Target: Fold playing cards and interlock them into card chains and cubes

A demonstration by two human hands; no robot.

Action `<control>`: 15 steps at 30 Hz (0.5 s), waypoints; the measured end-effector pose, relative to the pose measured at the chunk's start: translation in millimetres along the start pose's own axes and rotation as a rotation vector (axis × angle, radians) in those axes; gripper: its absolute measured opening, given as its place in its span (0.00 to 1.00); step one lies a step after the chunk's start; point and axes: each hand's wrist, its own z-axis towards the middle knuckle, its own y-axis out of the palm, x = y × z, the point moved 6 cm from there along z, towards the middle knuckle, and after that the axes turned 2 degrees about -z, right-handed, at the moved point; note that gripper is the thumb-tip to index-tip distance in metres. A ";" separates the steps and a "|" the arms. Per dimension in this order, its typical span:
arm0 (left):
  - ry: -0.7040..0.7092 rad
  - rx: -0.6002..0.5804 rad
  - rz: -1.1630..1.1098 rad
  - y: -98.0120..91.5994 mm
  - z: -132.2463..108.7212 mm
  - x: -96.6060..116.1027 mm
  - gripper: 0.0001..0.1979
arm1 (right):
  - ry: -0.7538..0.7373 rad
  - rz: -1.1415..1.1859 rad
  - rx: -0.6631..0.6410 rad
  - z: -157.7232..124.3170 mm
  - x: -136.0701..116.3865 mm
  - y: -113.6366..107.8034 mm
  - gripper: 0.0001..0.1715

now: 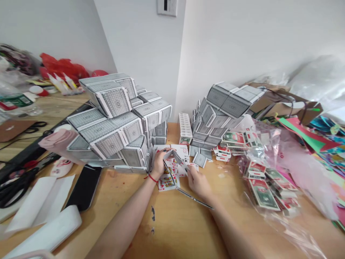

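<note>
My left hand (158, 164), with a red string on its wrist, grips a folded strip of playing cards (170, 154) from the left. The fingers of my right hand (198, 181) close on the same strip from the right. Bent into angled segments, the strip trails down towards my right wrist. Beneath it lie face-up playing cards (168, 183), several showing hearts and court figures. Stacks of grey-patterned blocks made of cards (113, 133) rise to the left of my hands. A second stack of card blocks (229, 99) stands to the right.
Green and red card boxes (262, 194) lie at the right among clear plastic wrap (291, 230). A black phone (84, 187), a white roll (48, 233) and black scissors (16, 183) are at the left. Coloured paper (304, 133) sits at the far right.
</note>
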 end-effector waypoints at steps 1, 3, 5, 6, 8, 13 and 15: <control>-0.001 0.009 -0.054 0.2 0.0 -1.4 0.20 | 0.001 -0.014 -0.027 0.5 -2.1 0.4 0.16; -0.008 0.019 -0.169 1.1 -0.3 -3.3 0.20 | 0.006 -0.038 -0.078 1.5 -6.4 0.4 0.14; -0.022 0.010 -0.244 2.9 -0.8 -3.6 0.19 | 0.022 -0.066 -0.109 2.4 -9.4 -0.7 0.13; -0.024 0.003 -0.267 3.6 -1.2 -2.9 0.19 | 0.028 -0.079 -0.122 2.7 -10.5 -1.2 0.13; -0.022 -0.010 -0.281 4.8 -2.0 -0.5 0.18 | 0.032 -0.101 -0.142 2.9 -12.4 -1.7 0.13; 0.005 0.002 -0.235 4.1 -4.4 4.9 0.18 | 0.049 -0.129 -0.176 2.8 -14.8 -1.5 0.15; 0.027 0.000 -0.224 3.4 -5.0 6.4 0.17 | 0.063 -0.132 -0.189 2.9 -16.5 -2.2 0.15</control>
